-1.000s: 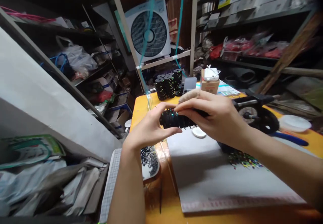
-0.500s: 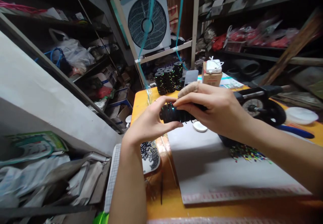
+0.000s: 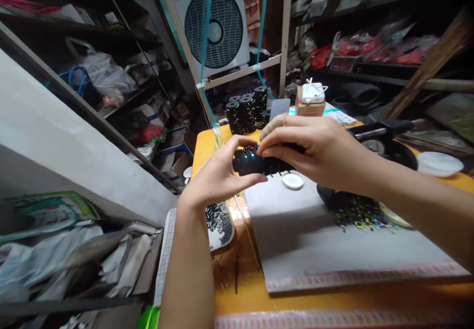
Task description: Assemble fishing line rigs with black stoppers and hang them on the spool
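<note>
A black ridged cylinder (image 3: 246,162), like a row of black spools set side by side, lies level above the table between my hands. My left hand (image 3: 218,173) grips its left end, thumb below and fingers above. My right hand (image 3: 318,139) is closed over the right part, its thumb and index finger pinched at the top of the spools; one finger is wrapped in pale tape. Whether the pinch holds something small is hidden. Bluish-green glints show on the spools. Below them, a small round white dish (image 3: 293,180) rests on a white board (image 3: 296,250).
Stacked black spools (image 3: 246,114) stand at the yellow table's back, near a small box (image 3: 310,107) with a white device. A tray (image 3: 218,245) of small dark parts sits left. Many-coloured bits (image 3: 365,213) lie under my right forearm, before a black geared machine (image 3: 388,143).
My right fingers have shifted slightly along the spools, uncovering more of the glinting part. The view has tilted a little, and more of the white dish shows.
</note>
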A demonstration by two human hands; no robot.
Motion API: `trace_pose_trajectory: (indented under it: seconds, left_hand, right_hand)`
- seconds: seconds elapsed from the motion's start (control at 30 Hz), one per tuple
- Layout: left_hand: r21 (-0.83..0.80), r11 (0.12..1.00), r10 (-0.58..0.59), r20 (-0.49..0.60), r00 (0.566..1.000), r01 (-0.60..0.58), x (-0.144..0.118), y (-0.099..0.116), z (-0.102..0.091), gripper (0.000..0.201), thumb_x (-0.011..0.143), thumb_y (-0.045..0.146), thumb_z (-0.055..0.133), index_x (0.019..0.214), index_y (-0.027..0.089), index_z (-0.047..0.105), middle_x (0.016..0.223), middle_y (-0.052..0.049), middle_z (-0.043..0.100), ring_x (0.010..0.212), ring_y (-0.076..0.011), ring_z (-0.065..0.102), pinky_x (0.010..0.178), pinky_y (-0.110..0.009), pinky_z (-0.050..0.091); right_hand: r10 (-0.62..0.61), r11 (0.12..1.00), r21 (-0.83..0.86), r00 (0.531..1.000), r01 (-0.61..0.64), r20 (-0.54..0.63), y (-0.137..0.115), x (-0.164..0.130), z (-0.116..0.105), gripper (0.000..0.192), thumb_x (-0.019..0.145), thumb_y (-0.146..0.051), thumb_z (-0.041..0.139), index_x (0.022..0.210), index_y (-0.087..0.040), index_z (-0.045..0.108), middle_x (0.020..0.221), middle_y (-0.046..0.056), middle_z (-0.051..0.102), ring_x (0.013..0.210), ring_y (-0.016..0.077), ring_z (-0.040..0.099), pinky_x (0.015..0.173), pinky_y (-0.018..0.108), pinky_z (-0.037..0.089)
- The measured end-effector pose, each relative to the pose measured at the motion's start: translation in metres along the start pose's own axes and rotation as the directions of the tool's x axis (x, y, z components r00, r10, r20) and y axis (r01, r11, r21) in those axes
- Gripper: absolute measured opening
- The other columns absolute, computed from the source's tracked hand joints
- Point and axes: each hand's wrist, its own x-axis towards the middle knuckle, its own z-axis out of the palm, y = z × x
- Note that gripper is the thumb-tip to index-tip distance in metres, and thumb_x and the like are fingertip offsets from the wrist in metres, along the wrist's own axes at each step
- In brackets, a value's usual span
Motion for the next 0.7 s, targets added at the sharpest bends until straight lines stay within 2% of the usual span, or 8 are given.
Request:
trace_pose_trajectory:
  seconds: [0.23,0.4,0.53,0.7]
  left_hand:
    - [-0.009,0.999,0.048,0.009,0.999,-0.048,0.0,0.0,0.0,0.046,0.082,0.034,0.08,0.12,0.024,0.056,0.123,-0.005,0.067,0.11,-0.0232,0.064,0.097,-0.035,0.048]
    - [-0.003,0.999,0.05,0.008,0.999,-0.05,0.001,0.001,-0.001,0.045,0.082,0.033,0.081,0.119,0.024,0.057,0.12,-0.004,0.068,0.109,-0.023,0.064,0.093,-0.035,0.049]
    - [-0.062,0.998,0.018,-0.027,0.999,-0.019,0.001,-0.004,0.001,0.053,0.081,0.036,0.081,0.124,0.022,0.054,0.133,-0.01,0.062,0.126,-0.0282,0.057,0.104,-0.04,0.046]
    - [-0.078,0.996,-0.045,-0.033,0.998,0.042,0.002,-0.008,0.002,0.051,0.087,0.045,0.074,0.127,0.021,0.056,0.129,-0.009,0.063,0.122,-0.0256,0.058,0.099,-0.037,0.047]
  right_hand:
    - [-0.047,0.999,0.006,0.997,0.047,0.056,0.004,-0.003,-0.006,0.013,0.098,-0.014,0.06,0.09,-0.013,0.071,0.095,0.008,0.071,0.083,0.0132,0.066,0.075,0.025,0.051]
    - [-0.088,0.996,-0.008,0.995,0.088,0.048,0.001,-0.007,-0.006,0.016,0.099,-0.011,0.057,0.091,-0.01,0.071,0.097,0.01,0.071,0.087,0.013,0.066,0.077,0.024,0.05]
    - [-0.046,0.999,-0.016,0.999,0.046,0.02,0.003,-0.003,-0.004,0.014,0.098,-0.012,0.059,0.092,-0.009,0.072,0.096,0.01,0.071,0.085,0.0133,0.066,0.077,0.025,0.05]
    - [-0.03,0.999,-0.035,0.998,0.032,0.053,0.014,0.009,-0.003,0.015,0.098,-0.017,0.059,0.091,-0.013,0.072,0.092,0.008,0.072,0.082,0.0149,0.068,0.076,0.027,0.051]
